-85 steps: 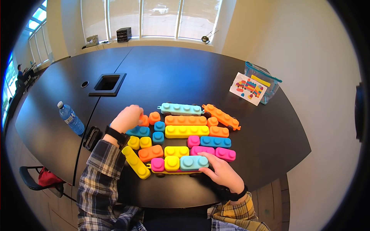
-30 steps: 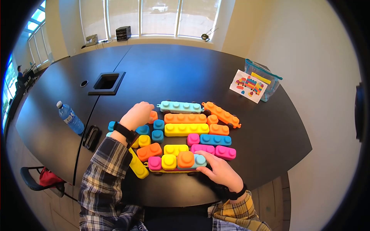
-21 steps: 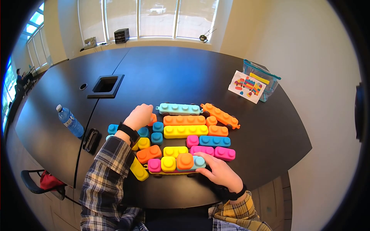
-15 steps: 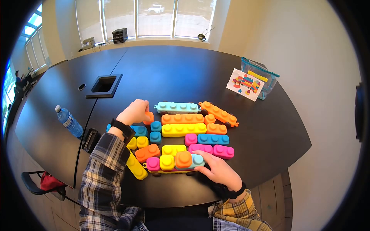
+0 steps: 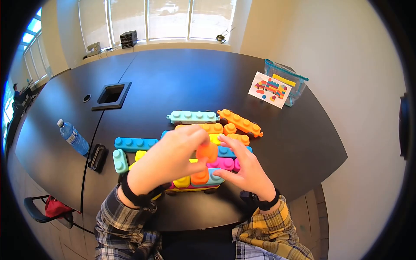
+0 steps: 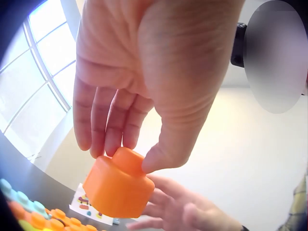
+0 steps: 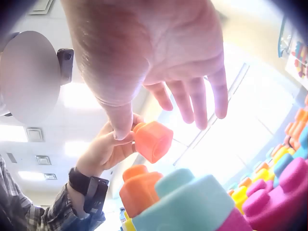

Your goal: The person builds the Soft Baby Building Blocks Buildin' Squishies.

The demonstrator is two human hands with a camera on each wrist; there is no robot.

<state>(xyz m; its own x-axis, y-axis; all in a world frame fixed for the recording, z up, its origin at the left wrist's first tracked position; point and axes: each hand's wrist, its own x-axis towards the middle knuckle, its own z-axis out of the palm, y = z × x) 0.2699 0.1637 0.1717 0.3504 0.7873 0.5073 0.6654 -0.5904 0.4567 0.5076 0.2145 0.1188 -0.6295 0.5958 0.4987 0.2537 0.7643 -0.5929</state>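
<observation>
My left hand (image 5: 167, 158) pinches a small orange building block (image 6: 119, 187) by its stud, between thumb and fingertips, in the air above the toy train car (image 5: 203, 189) at the table's near edge. A second orange block (image 7: 139, 190) sits on top of the car's load, at the left part of a light blue block (image 7: 187, 207). Beside that block is my right hand (image 5: 249, 173), fingers spread and holding nothing, facing the lifted block. In the head view my left hand covers much of the car's left end and several blocks behind it.
Behind stand a light blue train car (image 5: 193, 116) and an orange one (image 5: 240, 123). Loose blocks, among them a long blue one (image 5: 136, 144), surround the hands. A picture card (image 5: 270, 89) leans on a clear pouch (image 5: 297, 86); a water bottle (image 5: 73, 136) is at left.
One orange block has been set on the near car. My left hand has since taken another from the back left and brought it right and nearer. My right hand has let go of the light blue block.
</observation>
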